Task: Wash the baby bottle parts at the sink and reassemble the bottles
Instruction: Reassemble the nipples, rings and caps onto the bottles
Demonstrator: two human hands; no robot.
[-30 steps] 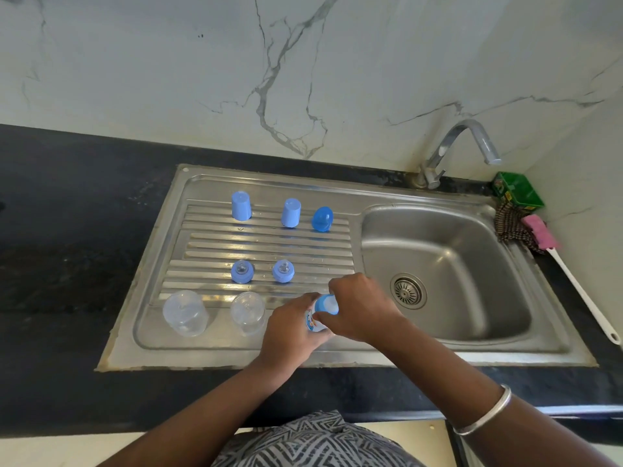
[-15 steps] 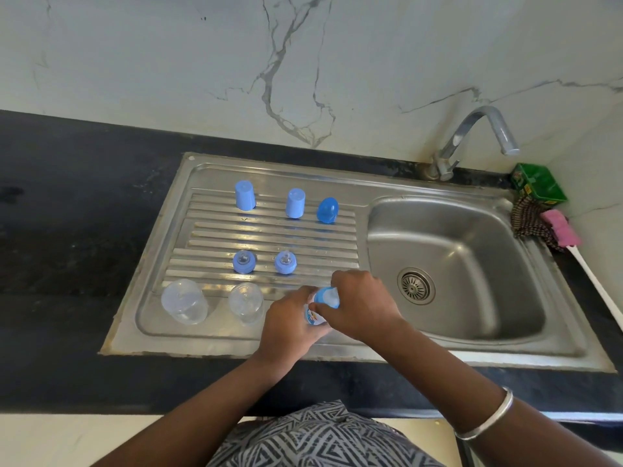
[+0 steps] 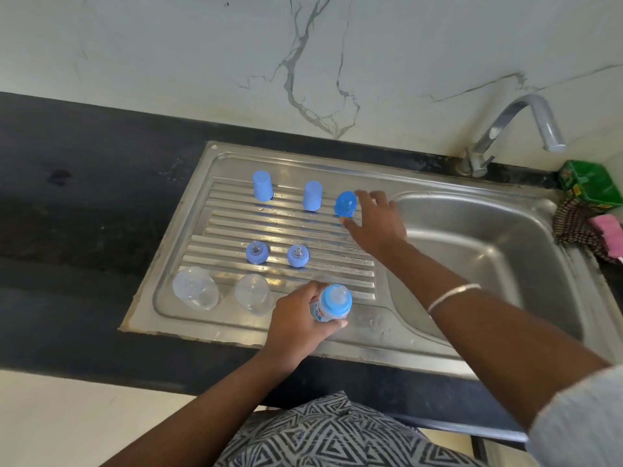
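Three sets of parts stand in rows on the ribbed stainless-steel drainboard (image 3: 286,227), grouped by type so that each bottle can be built in sequence. At the far row are two upright blue plastic caps (image 3: 262,186) (image 3: 312,195) and a third blue cap lying tilted (image 3: 345,204). The middle row holds two blue screw rings with clear teats (image 3: 257,251) (image 3: 298,255). The near row holds two clear plastic bottle bodies (image 3: 195,293) (image 3: 253,294), probably mouth-down to drain.

The left hand (image 3: 296,326) grips a third clear bottle with blue ring and teat fitted (image 3: 332,303), fingers curled round its body, holding it upright at the near edge of the drainboard. This steadies it for capping.

The right hand (image 3: 376,222) reaches to the tilted cap, fingers spread and relaxed, fingertips just beside it; contact cannot be confirmed. Judged from this, the step in hand is fetching the cap for the held bottle.

The steel basin (image 3: 478,251) lies to the right, under a chrome tap (image 3: 519,119).
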